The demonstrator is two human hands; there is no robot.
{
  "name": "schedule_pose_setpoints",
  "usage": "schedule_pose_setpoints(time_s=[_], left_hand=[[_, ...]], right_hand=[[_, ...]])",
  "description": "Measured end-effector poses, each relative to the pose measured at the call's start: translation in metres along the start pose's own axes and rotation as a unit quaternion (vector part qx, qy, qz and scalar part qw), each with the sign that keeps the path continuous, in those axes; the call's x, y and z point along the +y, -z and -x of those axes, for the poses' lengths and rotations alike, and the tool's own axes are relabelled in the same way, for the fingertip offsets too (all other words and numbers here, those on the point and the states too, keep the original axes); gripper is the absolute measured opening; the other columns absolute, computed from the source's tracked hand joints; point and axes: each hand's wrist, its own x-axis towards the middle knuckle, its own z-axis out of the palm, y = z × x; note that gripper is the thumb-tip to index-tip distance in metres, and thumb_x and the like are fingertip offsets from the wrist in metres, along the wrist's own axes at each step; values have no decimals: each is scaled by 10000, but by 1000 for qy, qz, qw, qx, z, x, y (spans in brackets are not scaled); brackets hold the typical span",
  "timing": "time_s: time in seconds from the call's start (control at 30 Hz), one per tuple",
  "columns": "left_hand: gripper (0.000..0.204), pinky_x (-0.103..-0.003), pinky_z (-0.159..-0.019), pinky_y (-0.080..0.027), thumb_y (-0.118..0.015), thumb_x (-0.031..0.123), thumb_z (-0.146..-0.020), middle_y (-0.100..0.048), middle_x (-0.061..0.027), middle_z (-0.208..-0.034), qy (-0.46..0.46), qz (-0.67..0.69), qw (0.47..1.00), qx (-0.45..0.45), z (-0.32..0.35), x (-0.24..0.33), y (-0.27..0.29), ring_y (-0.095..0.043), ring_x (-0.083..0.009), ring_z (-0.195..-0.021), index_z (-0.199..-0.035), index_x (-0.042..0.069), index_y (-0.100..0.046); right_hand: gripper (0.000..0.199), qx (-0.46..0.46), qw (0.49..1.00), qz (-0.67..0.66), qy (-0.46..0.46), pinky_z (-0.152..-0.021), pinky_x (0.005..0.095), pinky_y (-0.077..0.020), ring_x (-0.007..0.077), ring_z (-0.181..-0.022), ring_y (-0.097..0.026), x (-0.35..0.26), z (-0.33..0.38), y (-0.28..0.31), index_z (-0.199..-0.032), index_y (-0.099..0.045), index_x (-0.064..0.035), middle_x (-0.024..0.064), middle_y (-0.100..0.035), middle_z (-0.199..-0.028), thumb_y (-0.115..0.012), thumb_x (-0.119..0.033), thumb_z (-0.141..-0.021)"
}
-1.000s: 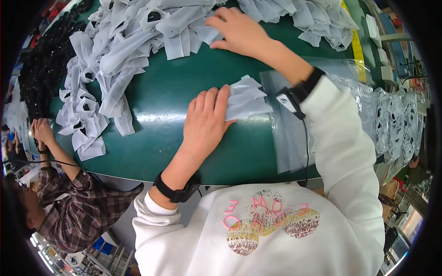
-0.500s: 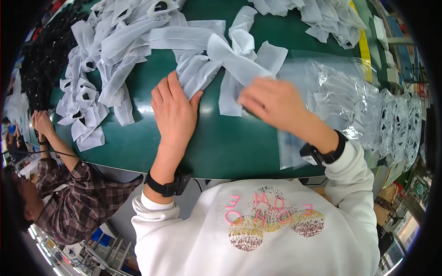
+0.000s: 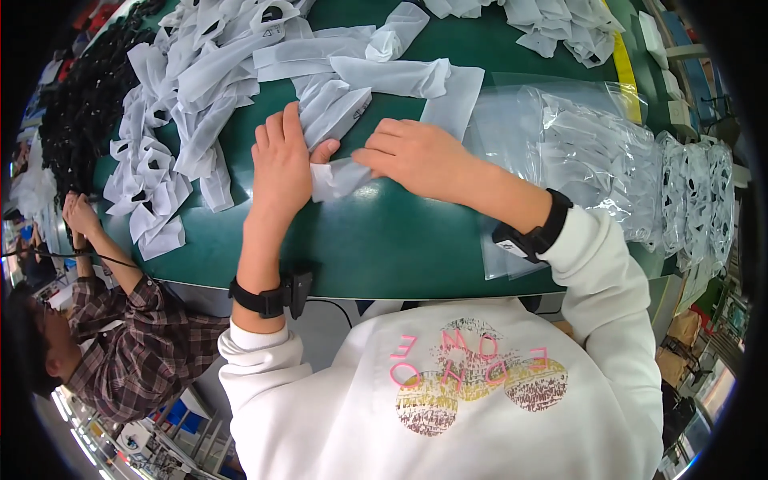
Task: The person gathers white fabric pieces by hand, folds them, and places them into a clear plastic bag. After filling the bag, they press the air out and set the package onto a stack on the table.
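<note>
My left hand (image 3: 282, 164) lies on the table with fingers stretched out beside a whitish translucent plastic bag (image 3: 336, 112). Its thumb reaches over a narrow white plastic piece (image 3: 339, 179) on the near side. My right hand (image 3: 416, 156) pinches the right end of that piece, its fingertips closed and partly hidden. Whether the piece is a folded part of the bag or a separate one, I cannot tell. Just beyond, another long white bag (image 3: 392, 76) lies crosswise, and a flat one (image 3: 456, 100) rests past my right knuckles.
White bags are heaped (image 3: 216, 72) at the far left, with more (image 3: 560, 28) at the far right. Clear plastic packs (image 3: 596, 160) of white bags lie right on the green table (image 3: 384, 248). Leftward, a person in a plaid shirt (image 3: 120, 344) handles black strips (image 3: 88, 104).
My right hand has moved left and slightly nearer my left hand, now pinching the narrow white piece. The bags beyond have shifted and flattened. My left hand has moved slightly left.
</note>
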Motion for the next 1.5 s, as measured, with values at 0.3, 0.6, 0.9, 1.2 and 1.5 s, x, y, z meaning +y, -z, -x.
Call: schedule_pose_setpoints(time_s=[0.3, 0.6, 0.9, 1.2, 1.5], left_hand=[[831, -479, -920, -403, -699, 446, -814, -454, -227, -1280, -83, 23, 995, -55, 6, 27, 13, -444, -381, -1148, -1366, -65, -347], [899, -480, -906, -414, -756, 415, -754, -451, -237, -1276, -64, 12, 998, 1, 19, 38, 3, -453, -382, -1128, -1375, -76, -329], [863, -441, -880, -438, -726, 420, -786, -459, -238, -1265, -57, 5, 998, -9, 28, 33, 8, -470, -383, -1085, -1371, -78, -335], [809, -435, -901, -441, -709, 403, -805, -492, -232, -1233, -90, 54, 994, -17, 28, 32, 10, -482, -379, -1065, -1353, -84, -366], [772, -408, -901, -449, -707, 404, -801, -515, -218, -1212, -99, 83, 992, -3, 30, 34, 7, -499, -365, -1042, -1331, -72, -409]], right_hand=[[279, 90, 991, 6, -98, -819, 368, -511, 223, -951, -594, -9, 0, -6, -973, -627, -81, 27, -589, -978, -726, -168, -728], [344, -14, 984, 141, -108, -916, 392, -481, 288, -1095, -559, 38, 67, 67, -1080, -645, -95, 50, -593, -1142, -671, -74, -737], [353, 21, 999, -30, -35, -840, 385, -502, 270, -973, -596, -43, 52, 11, -1086, -636, -86, 68, -597, -1070, -679, -113, -736], [347, 85, 996, 20, -34, -782, 336, -501, 236, -927, -593, -33, 58, 11, -1022, -637, -66, 68, -596, -993, -708, -160, -696], [280, 86, 996, -15, -32, -768, 347, -512, 255, -921, -599, -33, 46, 11, -977, -651, -54, 82, -610, -1028, -713, -175, -733]])
